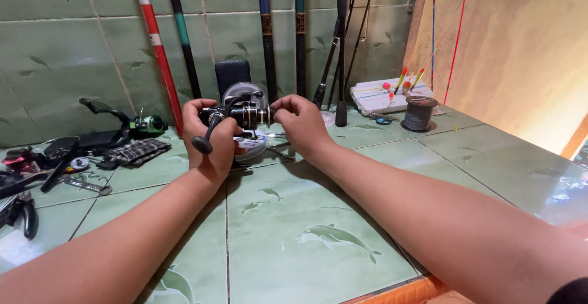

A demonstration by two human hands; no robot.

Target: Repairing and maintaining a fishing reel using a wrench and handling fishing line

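Black metal spinning reel (242, 113) held up between your two hands over the glossy green tiled counter (318, 218).

Your left hand (208, 145) wraps the reel's body, fingers clamped around it, the knobbed black crank handle (205, 137) hanging in front of your palm. Your right hand (301, 123) pinches the reel's front end, fingertips closed on it. Under the reel lies a flat round clear plastic line spool (252, 145). Smooth slim fishing rods (267, 34) lean upright against the tiled wall behind. Left, near the counter's edge, lie a checked cloth (136, 152), black pliers (21, 209) and a second reel with green trim (138, 122). Right of your hands sits a dark wound spool of cord (420, 113); the tiles nearest you lie bare.
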